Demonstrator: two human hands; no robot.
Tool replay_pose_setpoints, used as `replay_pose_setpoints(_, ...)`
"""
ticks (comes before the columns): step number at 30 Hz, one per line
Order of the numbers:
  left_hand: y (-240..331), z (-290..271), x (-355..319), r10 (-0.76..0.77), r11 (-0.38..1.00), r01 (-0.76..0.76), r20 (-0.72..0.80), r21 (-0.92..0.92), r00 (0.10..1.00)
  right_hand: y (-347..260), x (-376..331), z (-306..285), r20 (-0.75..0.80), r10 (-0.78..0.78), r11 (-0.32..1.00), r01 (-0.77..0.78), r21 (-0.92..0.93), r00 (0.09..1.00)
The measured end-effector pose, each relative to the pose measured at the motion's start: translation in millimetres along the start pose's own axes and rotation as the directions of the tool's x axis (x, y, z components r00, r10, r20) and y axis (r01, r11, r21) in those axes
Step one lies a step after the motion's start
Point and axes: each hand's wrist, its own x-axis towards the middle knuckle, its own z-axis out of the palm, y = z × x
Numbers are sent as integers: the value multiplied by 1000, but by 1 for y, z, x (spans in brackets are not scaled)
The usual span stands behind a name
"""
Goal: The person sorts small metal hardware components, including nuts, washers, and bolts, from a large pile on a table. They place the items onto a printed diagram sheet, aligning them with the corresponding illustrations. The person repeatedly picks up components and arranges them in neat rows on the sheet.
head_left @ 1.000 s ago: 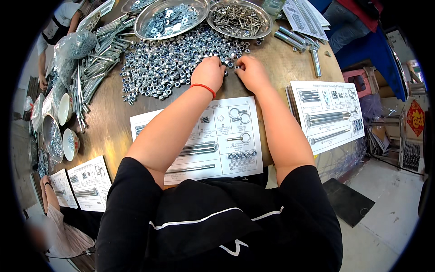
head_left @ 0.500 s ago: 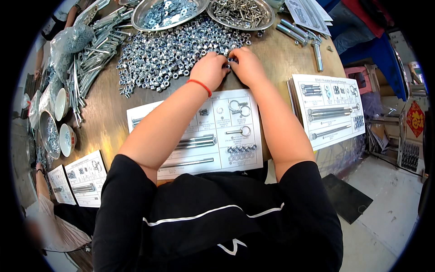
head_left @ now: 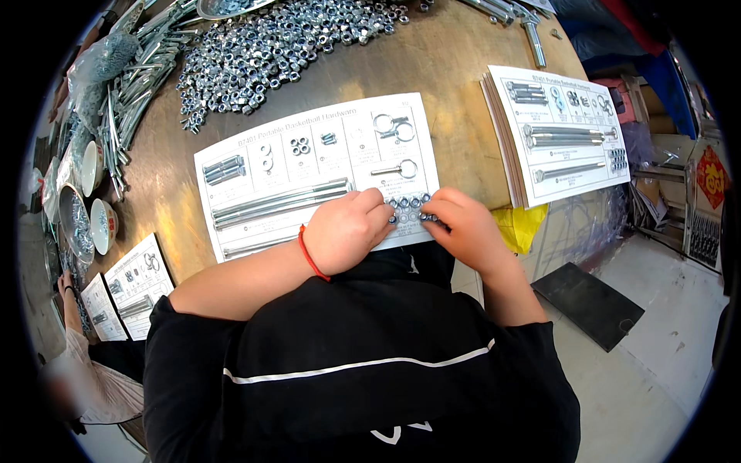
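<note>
A white card (head_left: 309,123) with hardware pictures lies before me at the table's front edge. At its lower right corner a row of blue-ringed lock nuts (head_left: 404,203) sits above pale nut outlines. My left hand (head_left: 351,229) rests over the card's lower part, thumb and fingertips closed on a lock nut (head_left: 392,219). My right hand (head_left: 465,229) is at the card's right edge, its fingers pinched around a few lock nuts (head_left: 429,218). The fingers hide part of the lower outline row.
A big heap of lock nuts (head_left: 270,54) spreads beyond the card, with long bolts (head_left: 139,92) and bowls (head_left: 103,226) to the left. A stack of similar cards (head_left: 571,135) stands at the right. Thick bolts (head_left: 532,40) lie far right. Another person's arm (head_left: 69,309) shows far left.
Both hands have come back from the edge of the nut heap to the card's lower right corner, carrying lock nuts. The view has shifted, so the card and heap appear higher.
</note>
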Motion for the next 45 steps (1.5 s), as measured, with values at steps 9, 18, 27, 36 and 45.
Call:
replay_pose_setpoints(9, 8, 24, -1, -275, 955, 263, -78, -139, 958, -1, 4, 15, -32, 147, 987, -144, 67, 989)
replay_pose_setpoints(18, -21, -19, 32, -408, 907, 380, -151, -182, 901, -4, 69, -25, -100, 228, 972, -221, 78, 968)
replay_pose_setpoints(27, -146, -22, 175, -599, 760, 649, -362, 24, 714, 85, 279, 2, -441, 111, 945, -232, -231, 891)
replay_pose_setpoints(36, -129, -37, 133, -538, 842, 540, -108, -16, 836, 78, 226, 5, -263, 131, 991, -119, 61, 956)
replay_pose_setpoints(45, -123, -23, 135, -515, 852, 523, -195, -11, 835, 61, 207, -2, -243, 152, 987, -159, -10, 958)
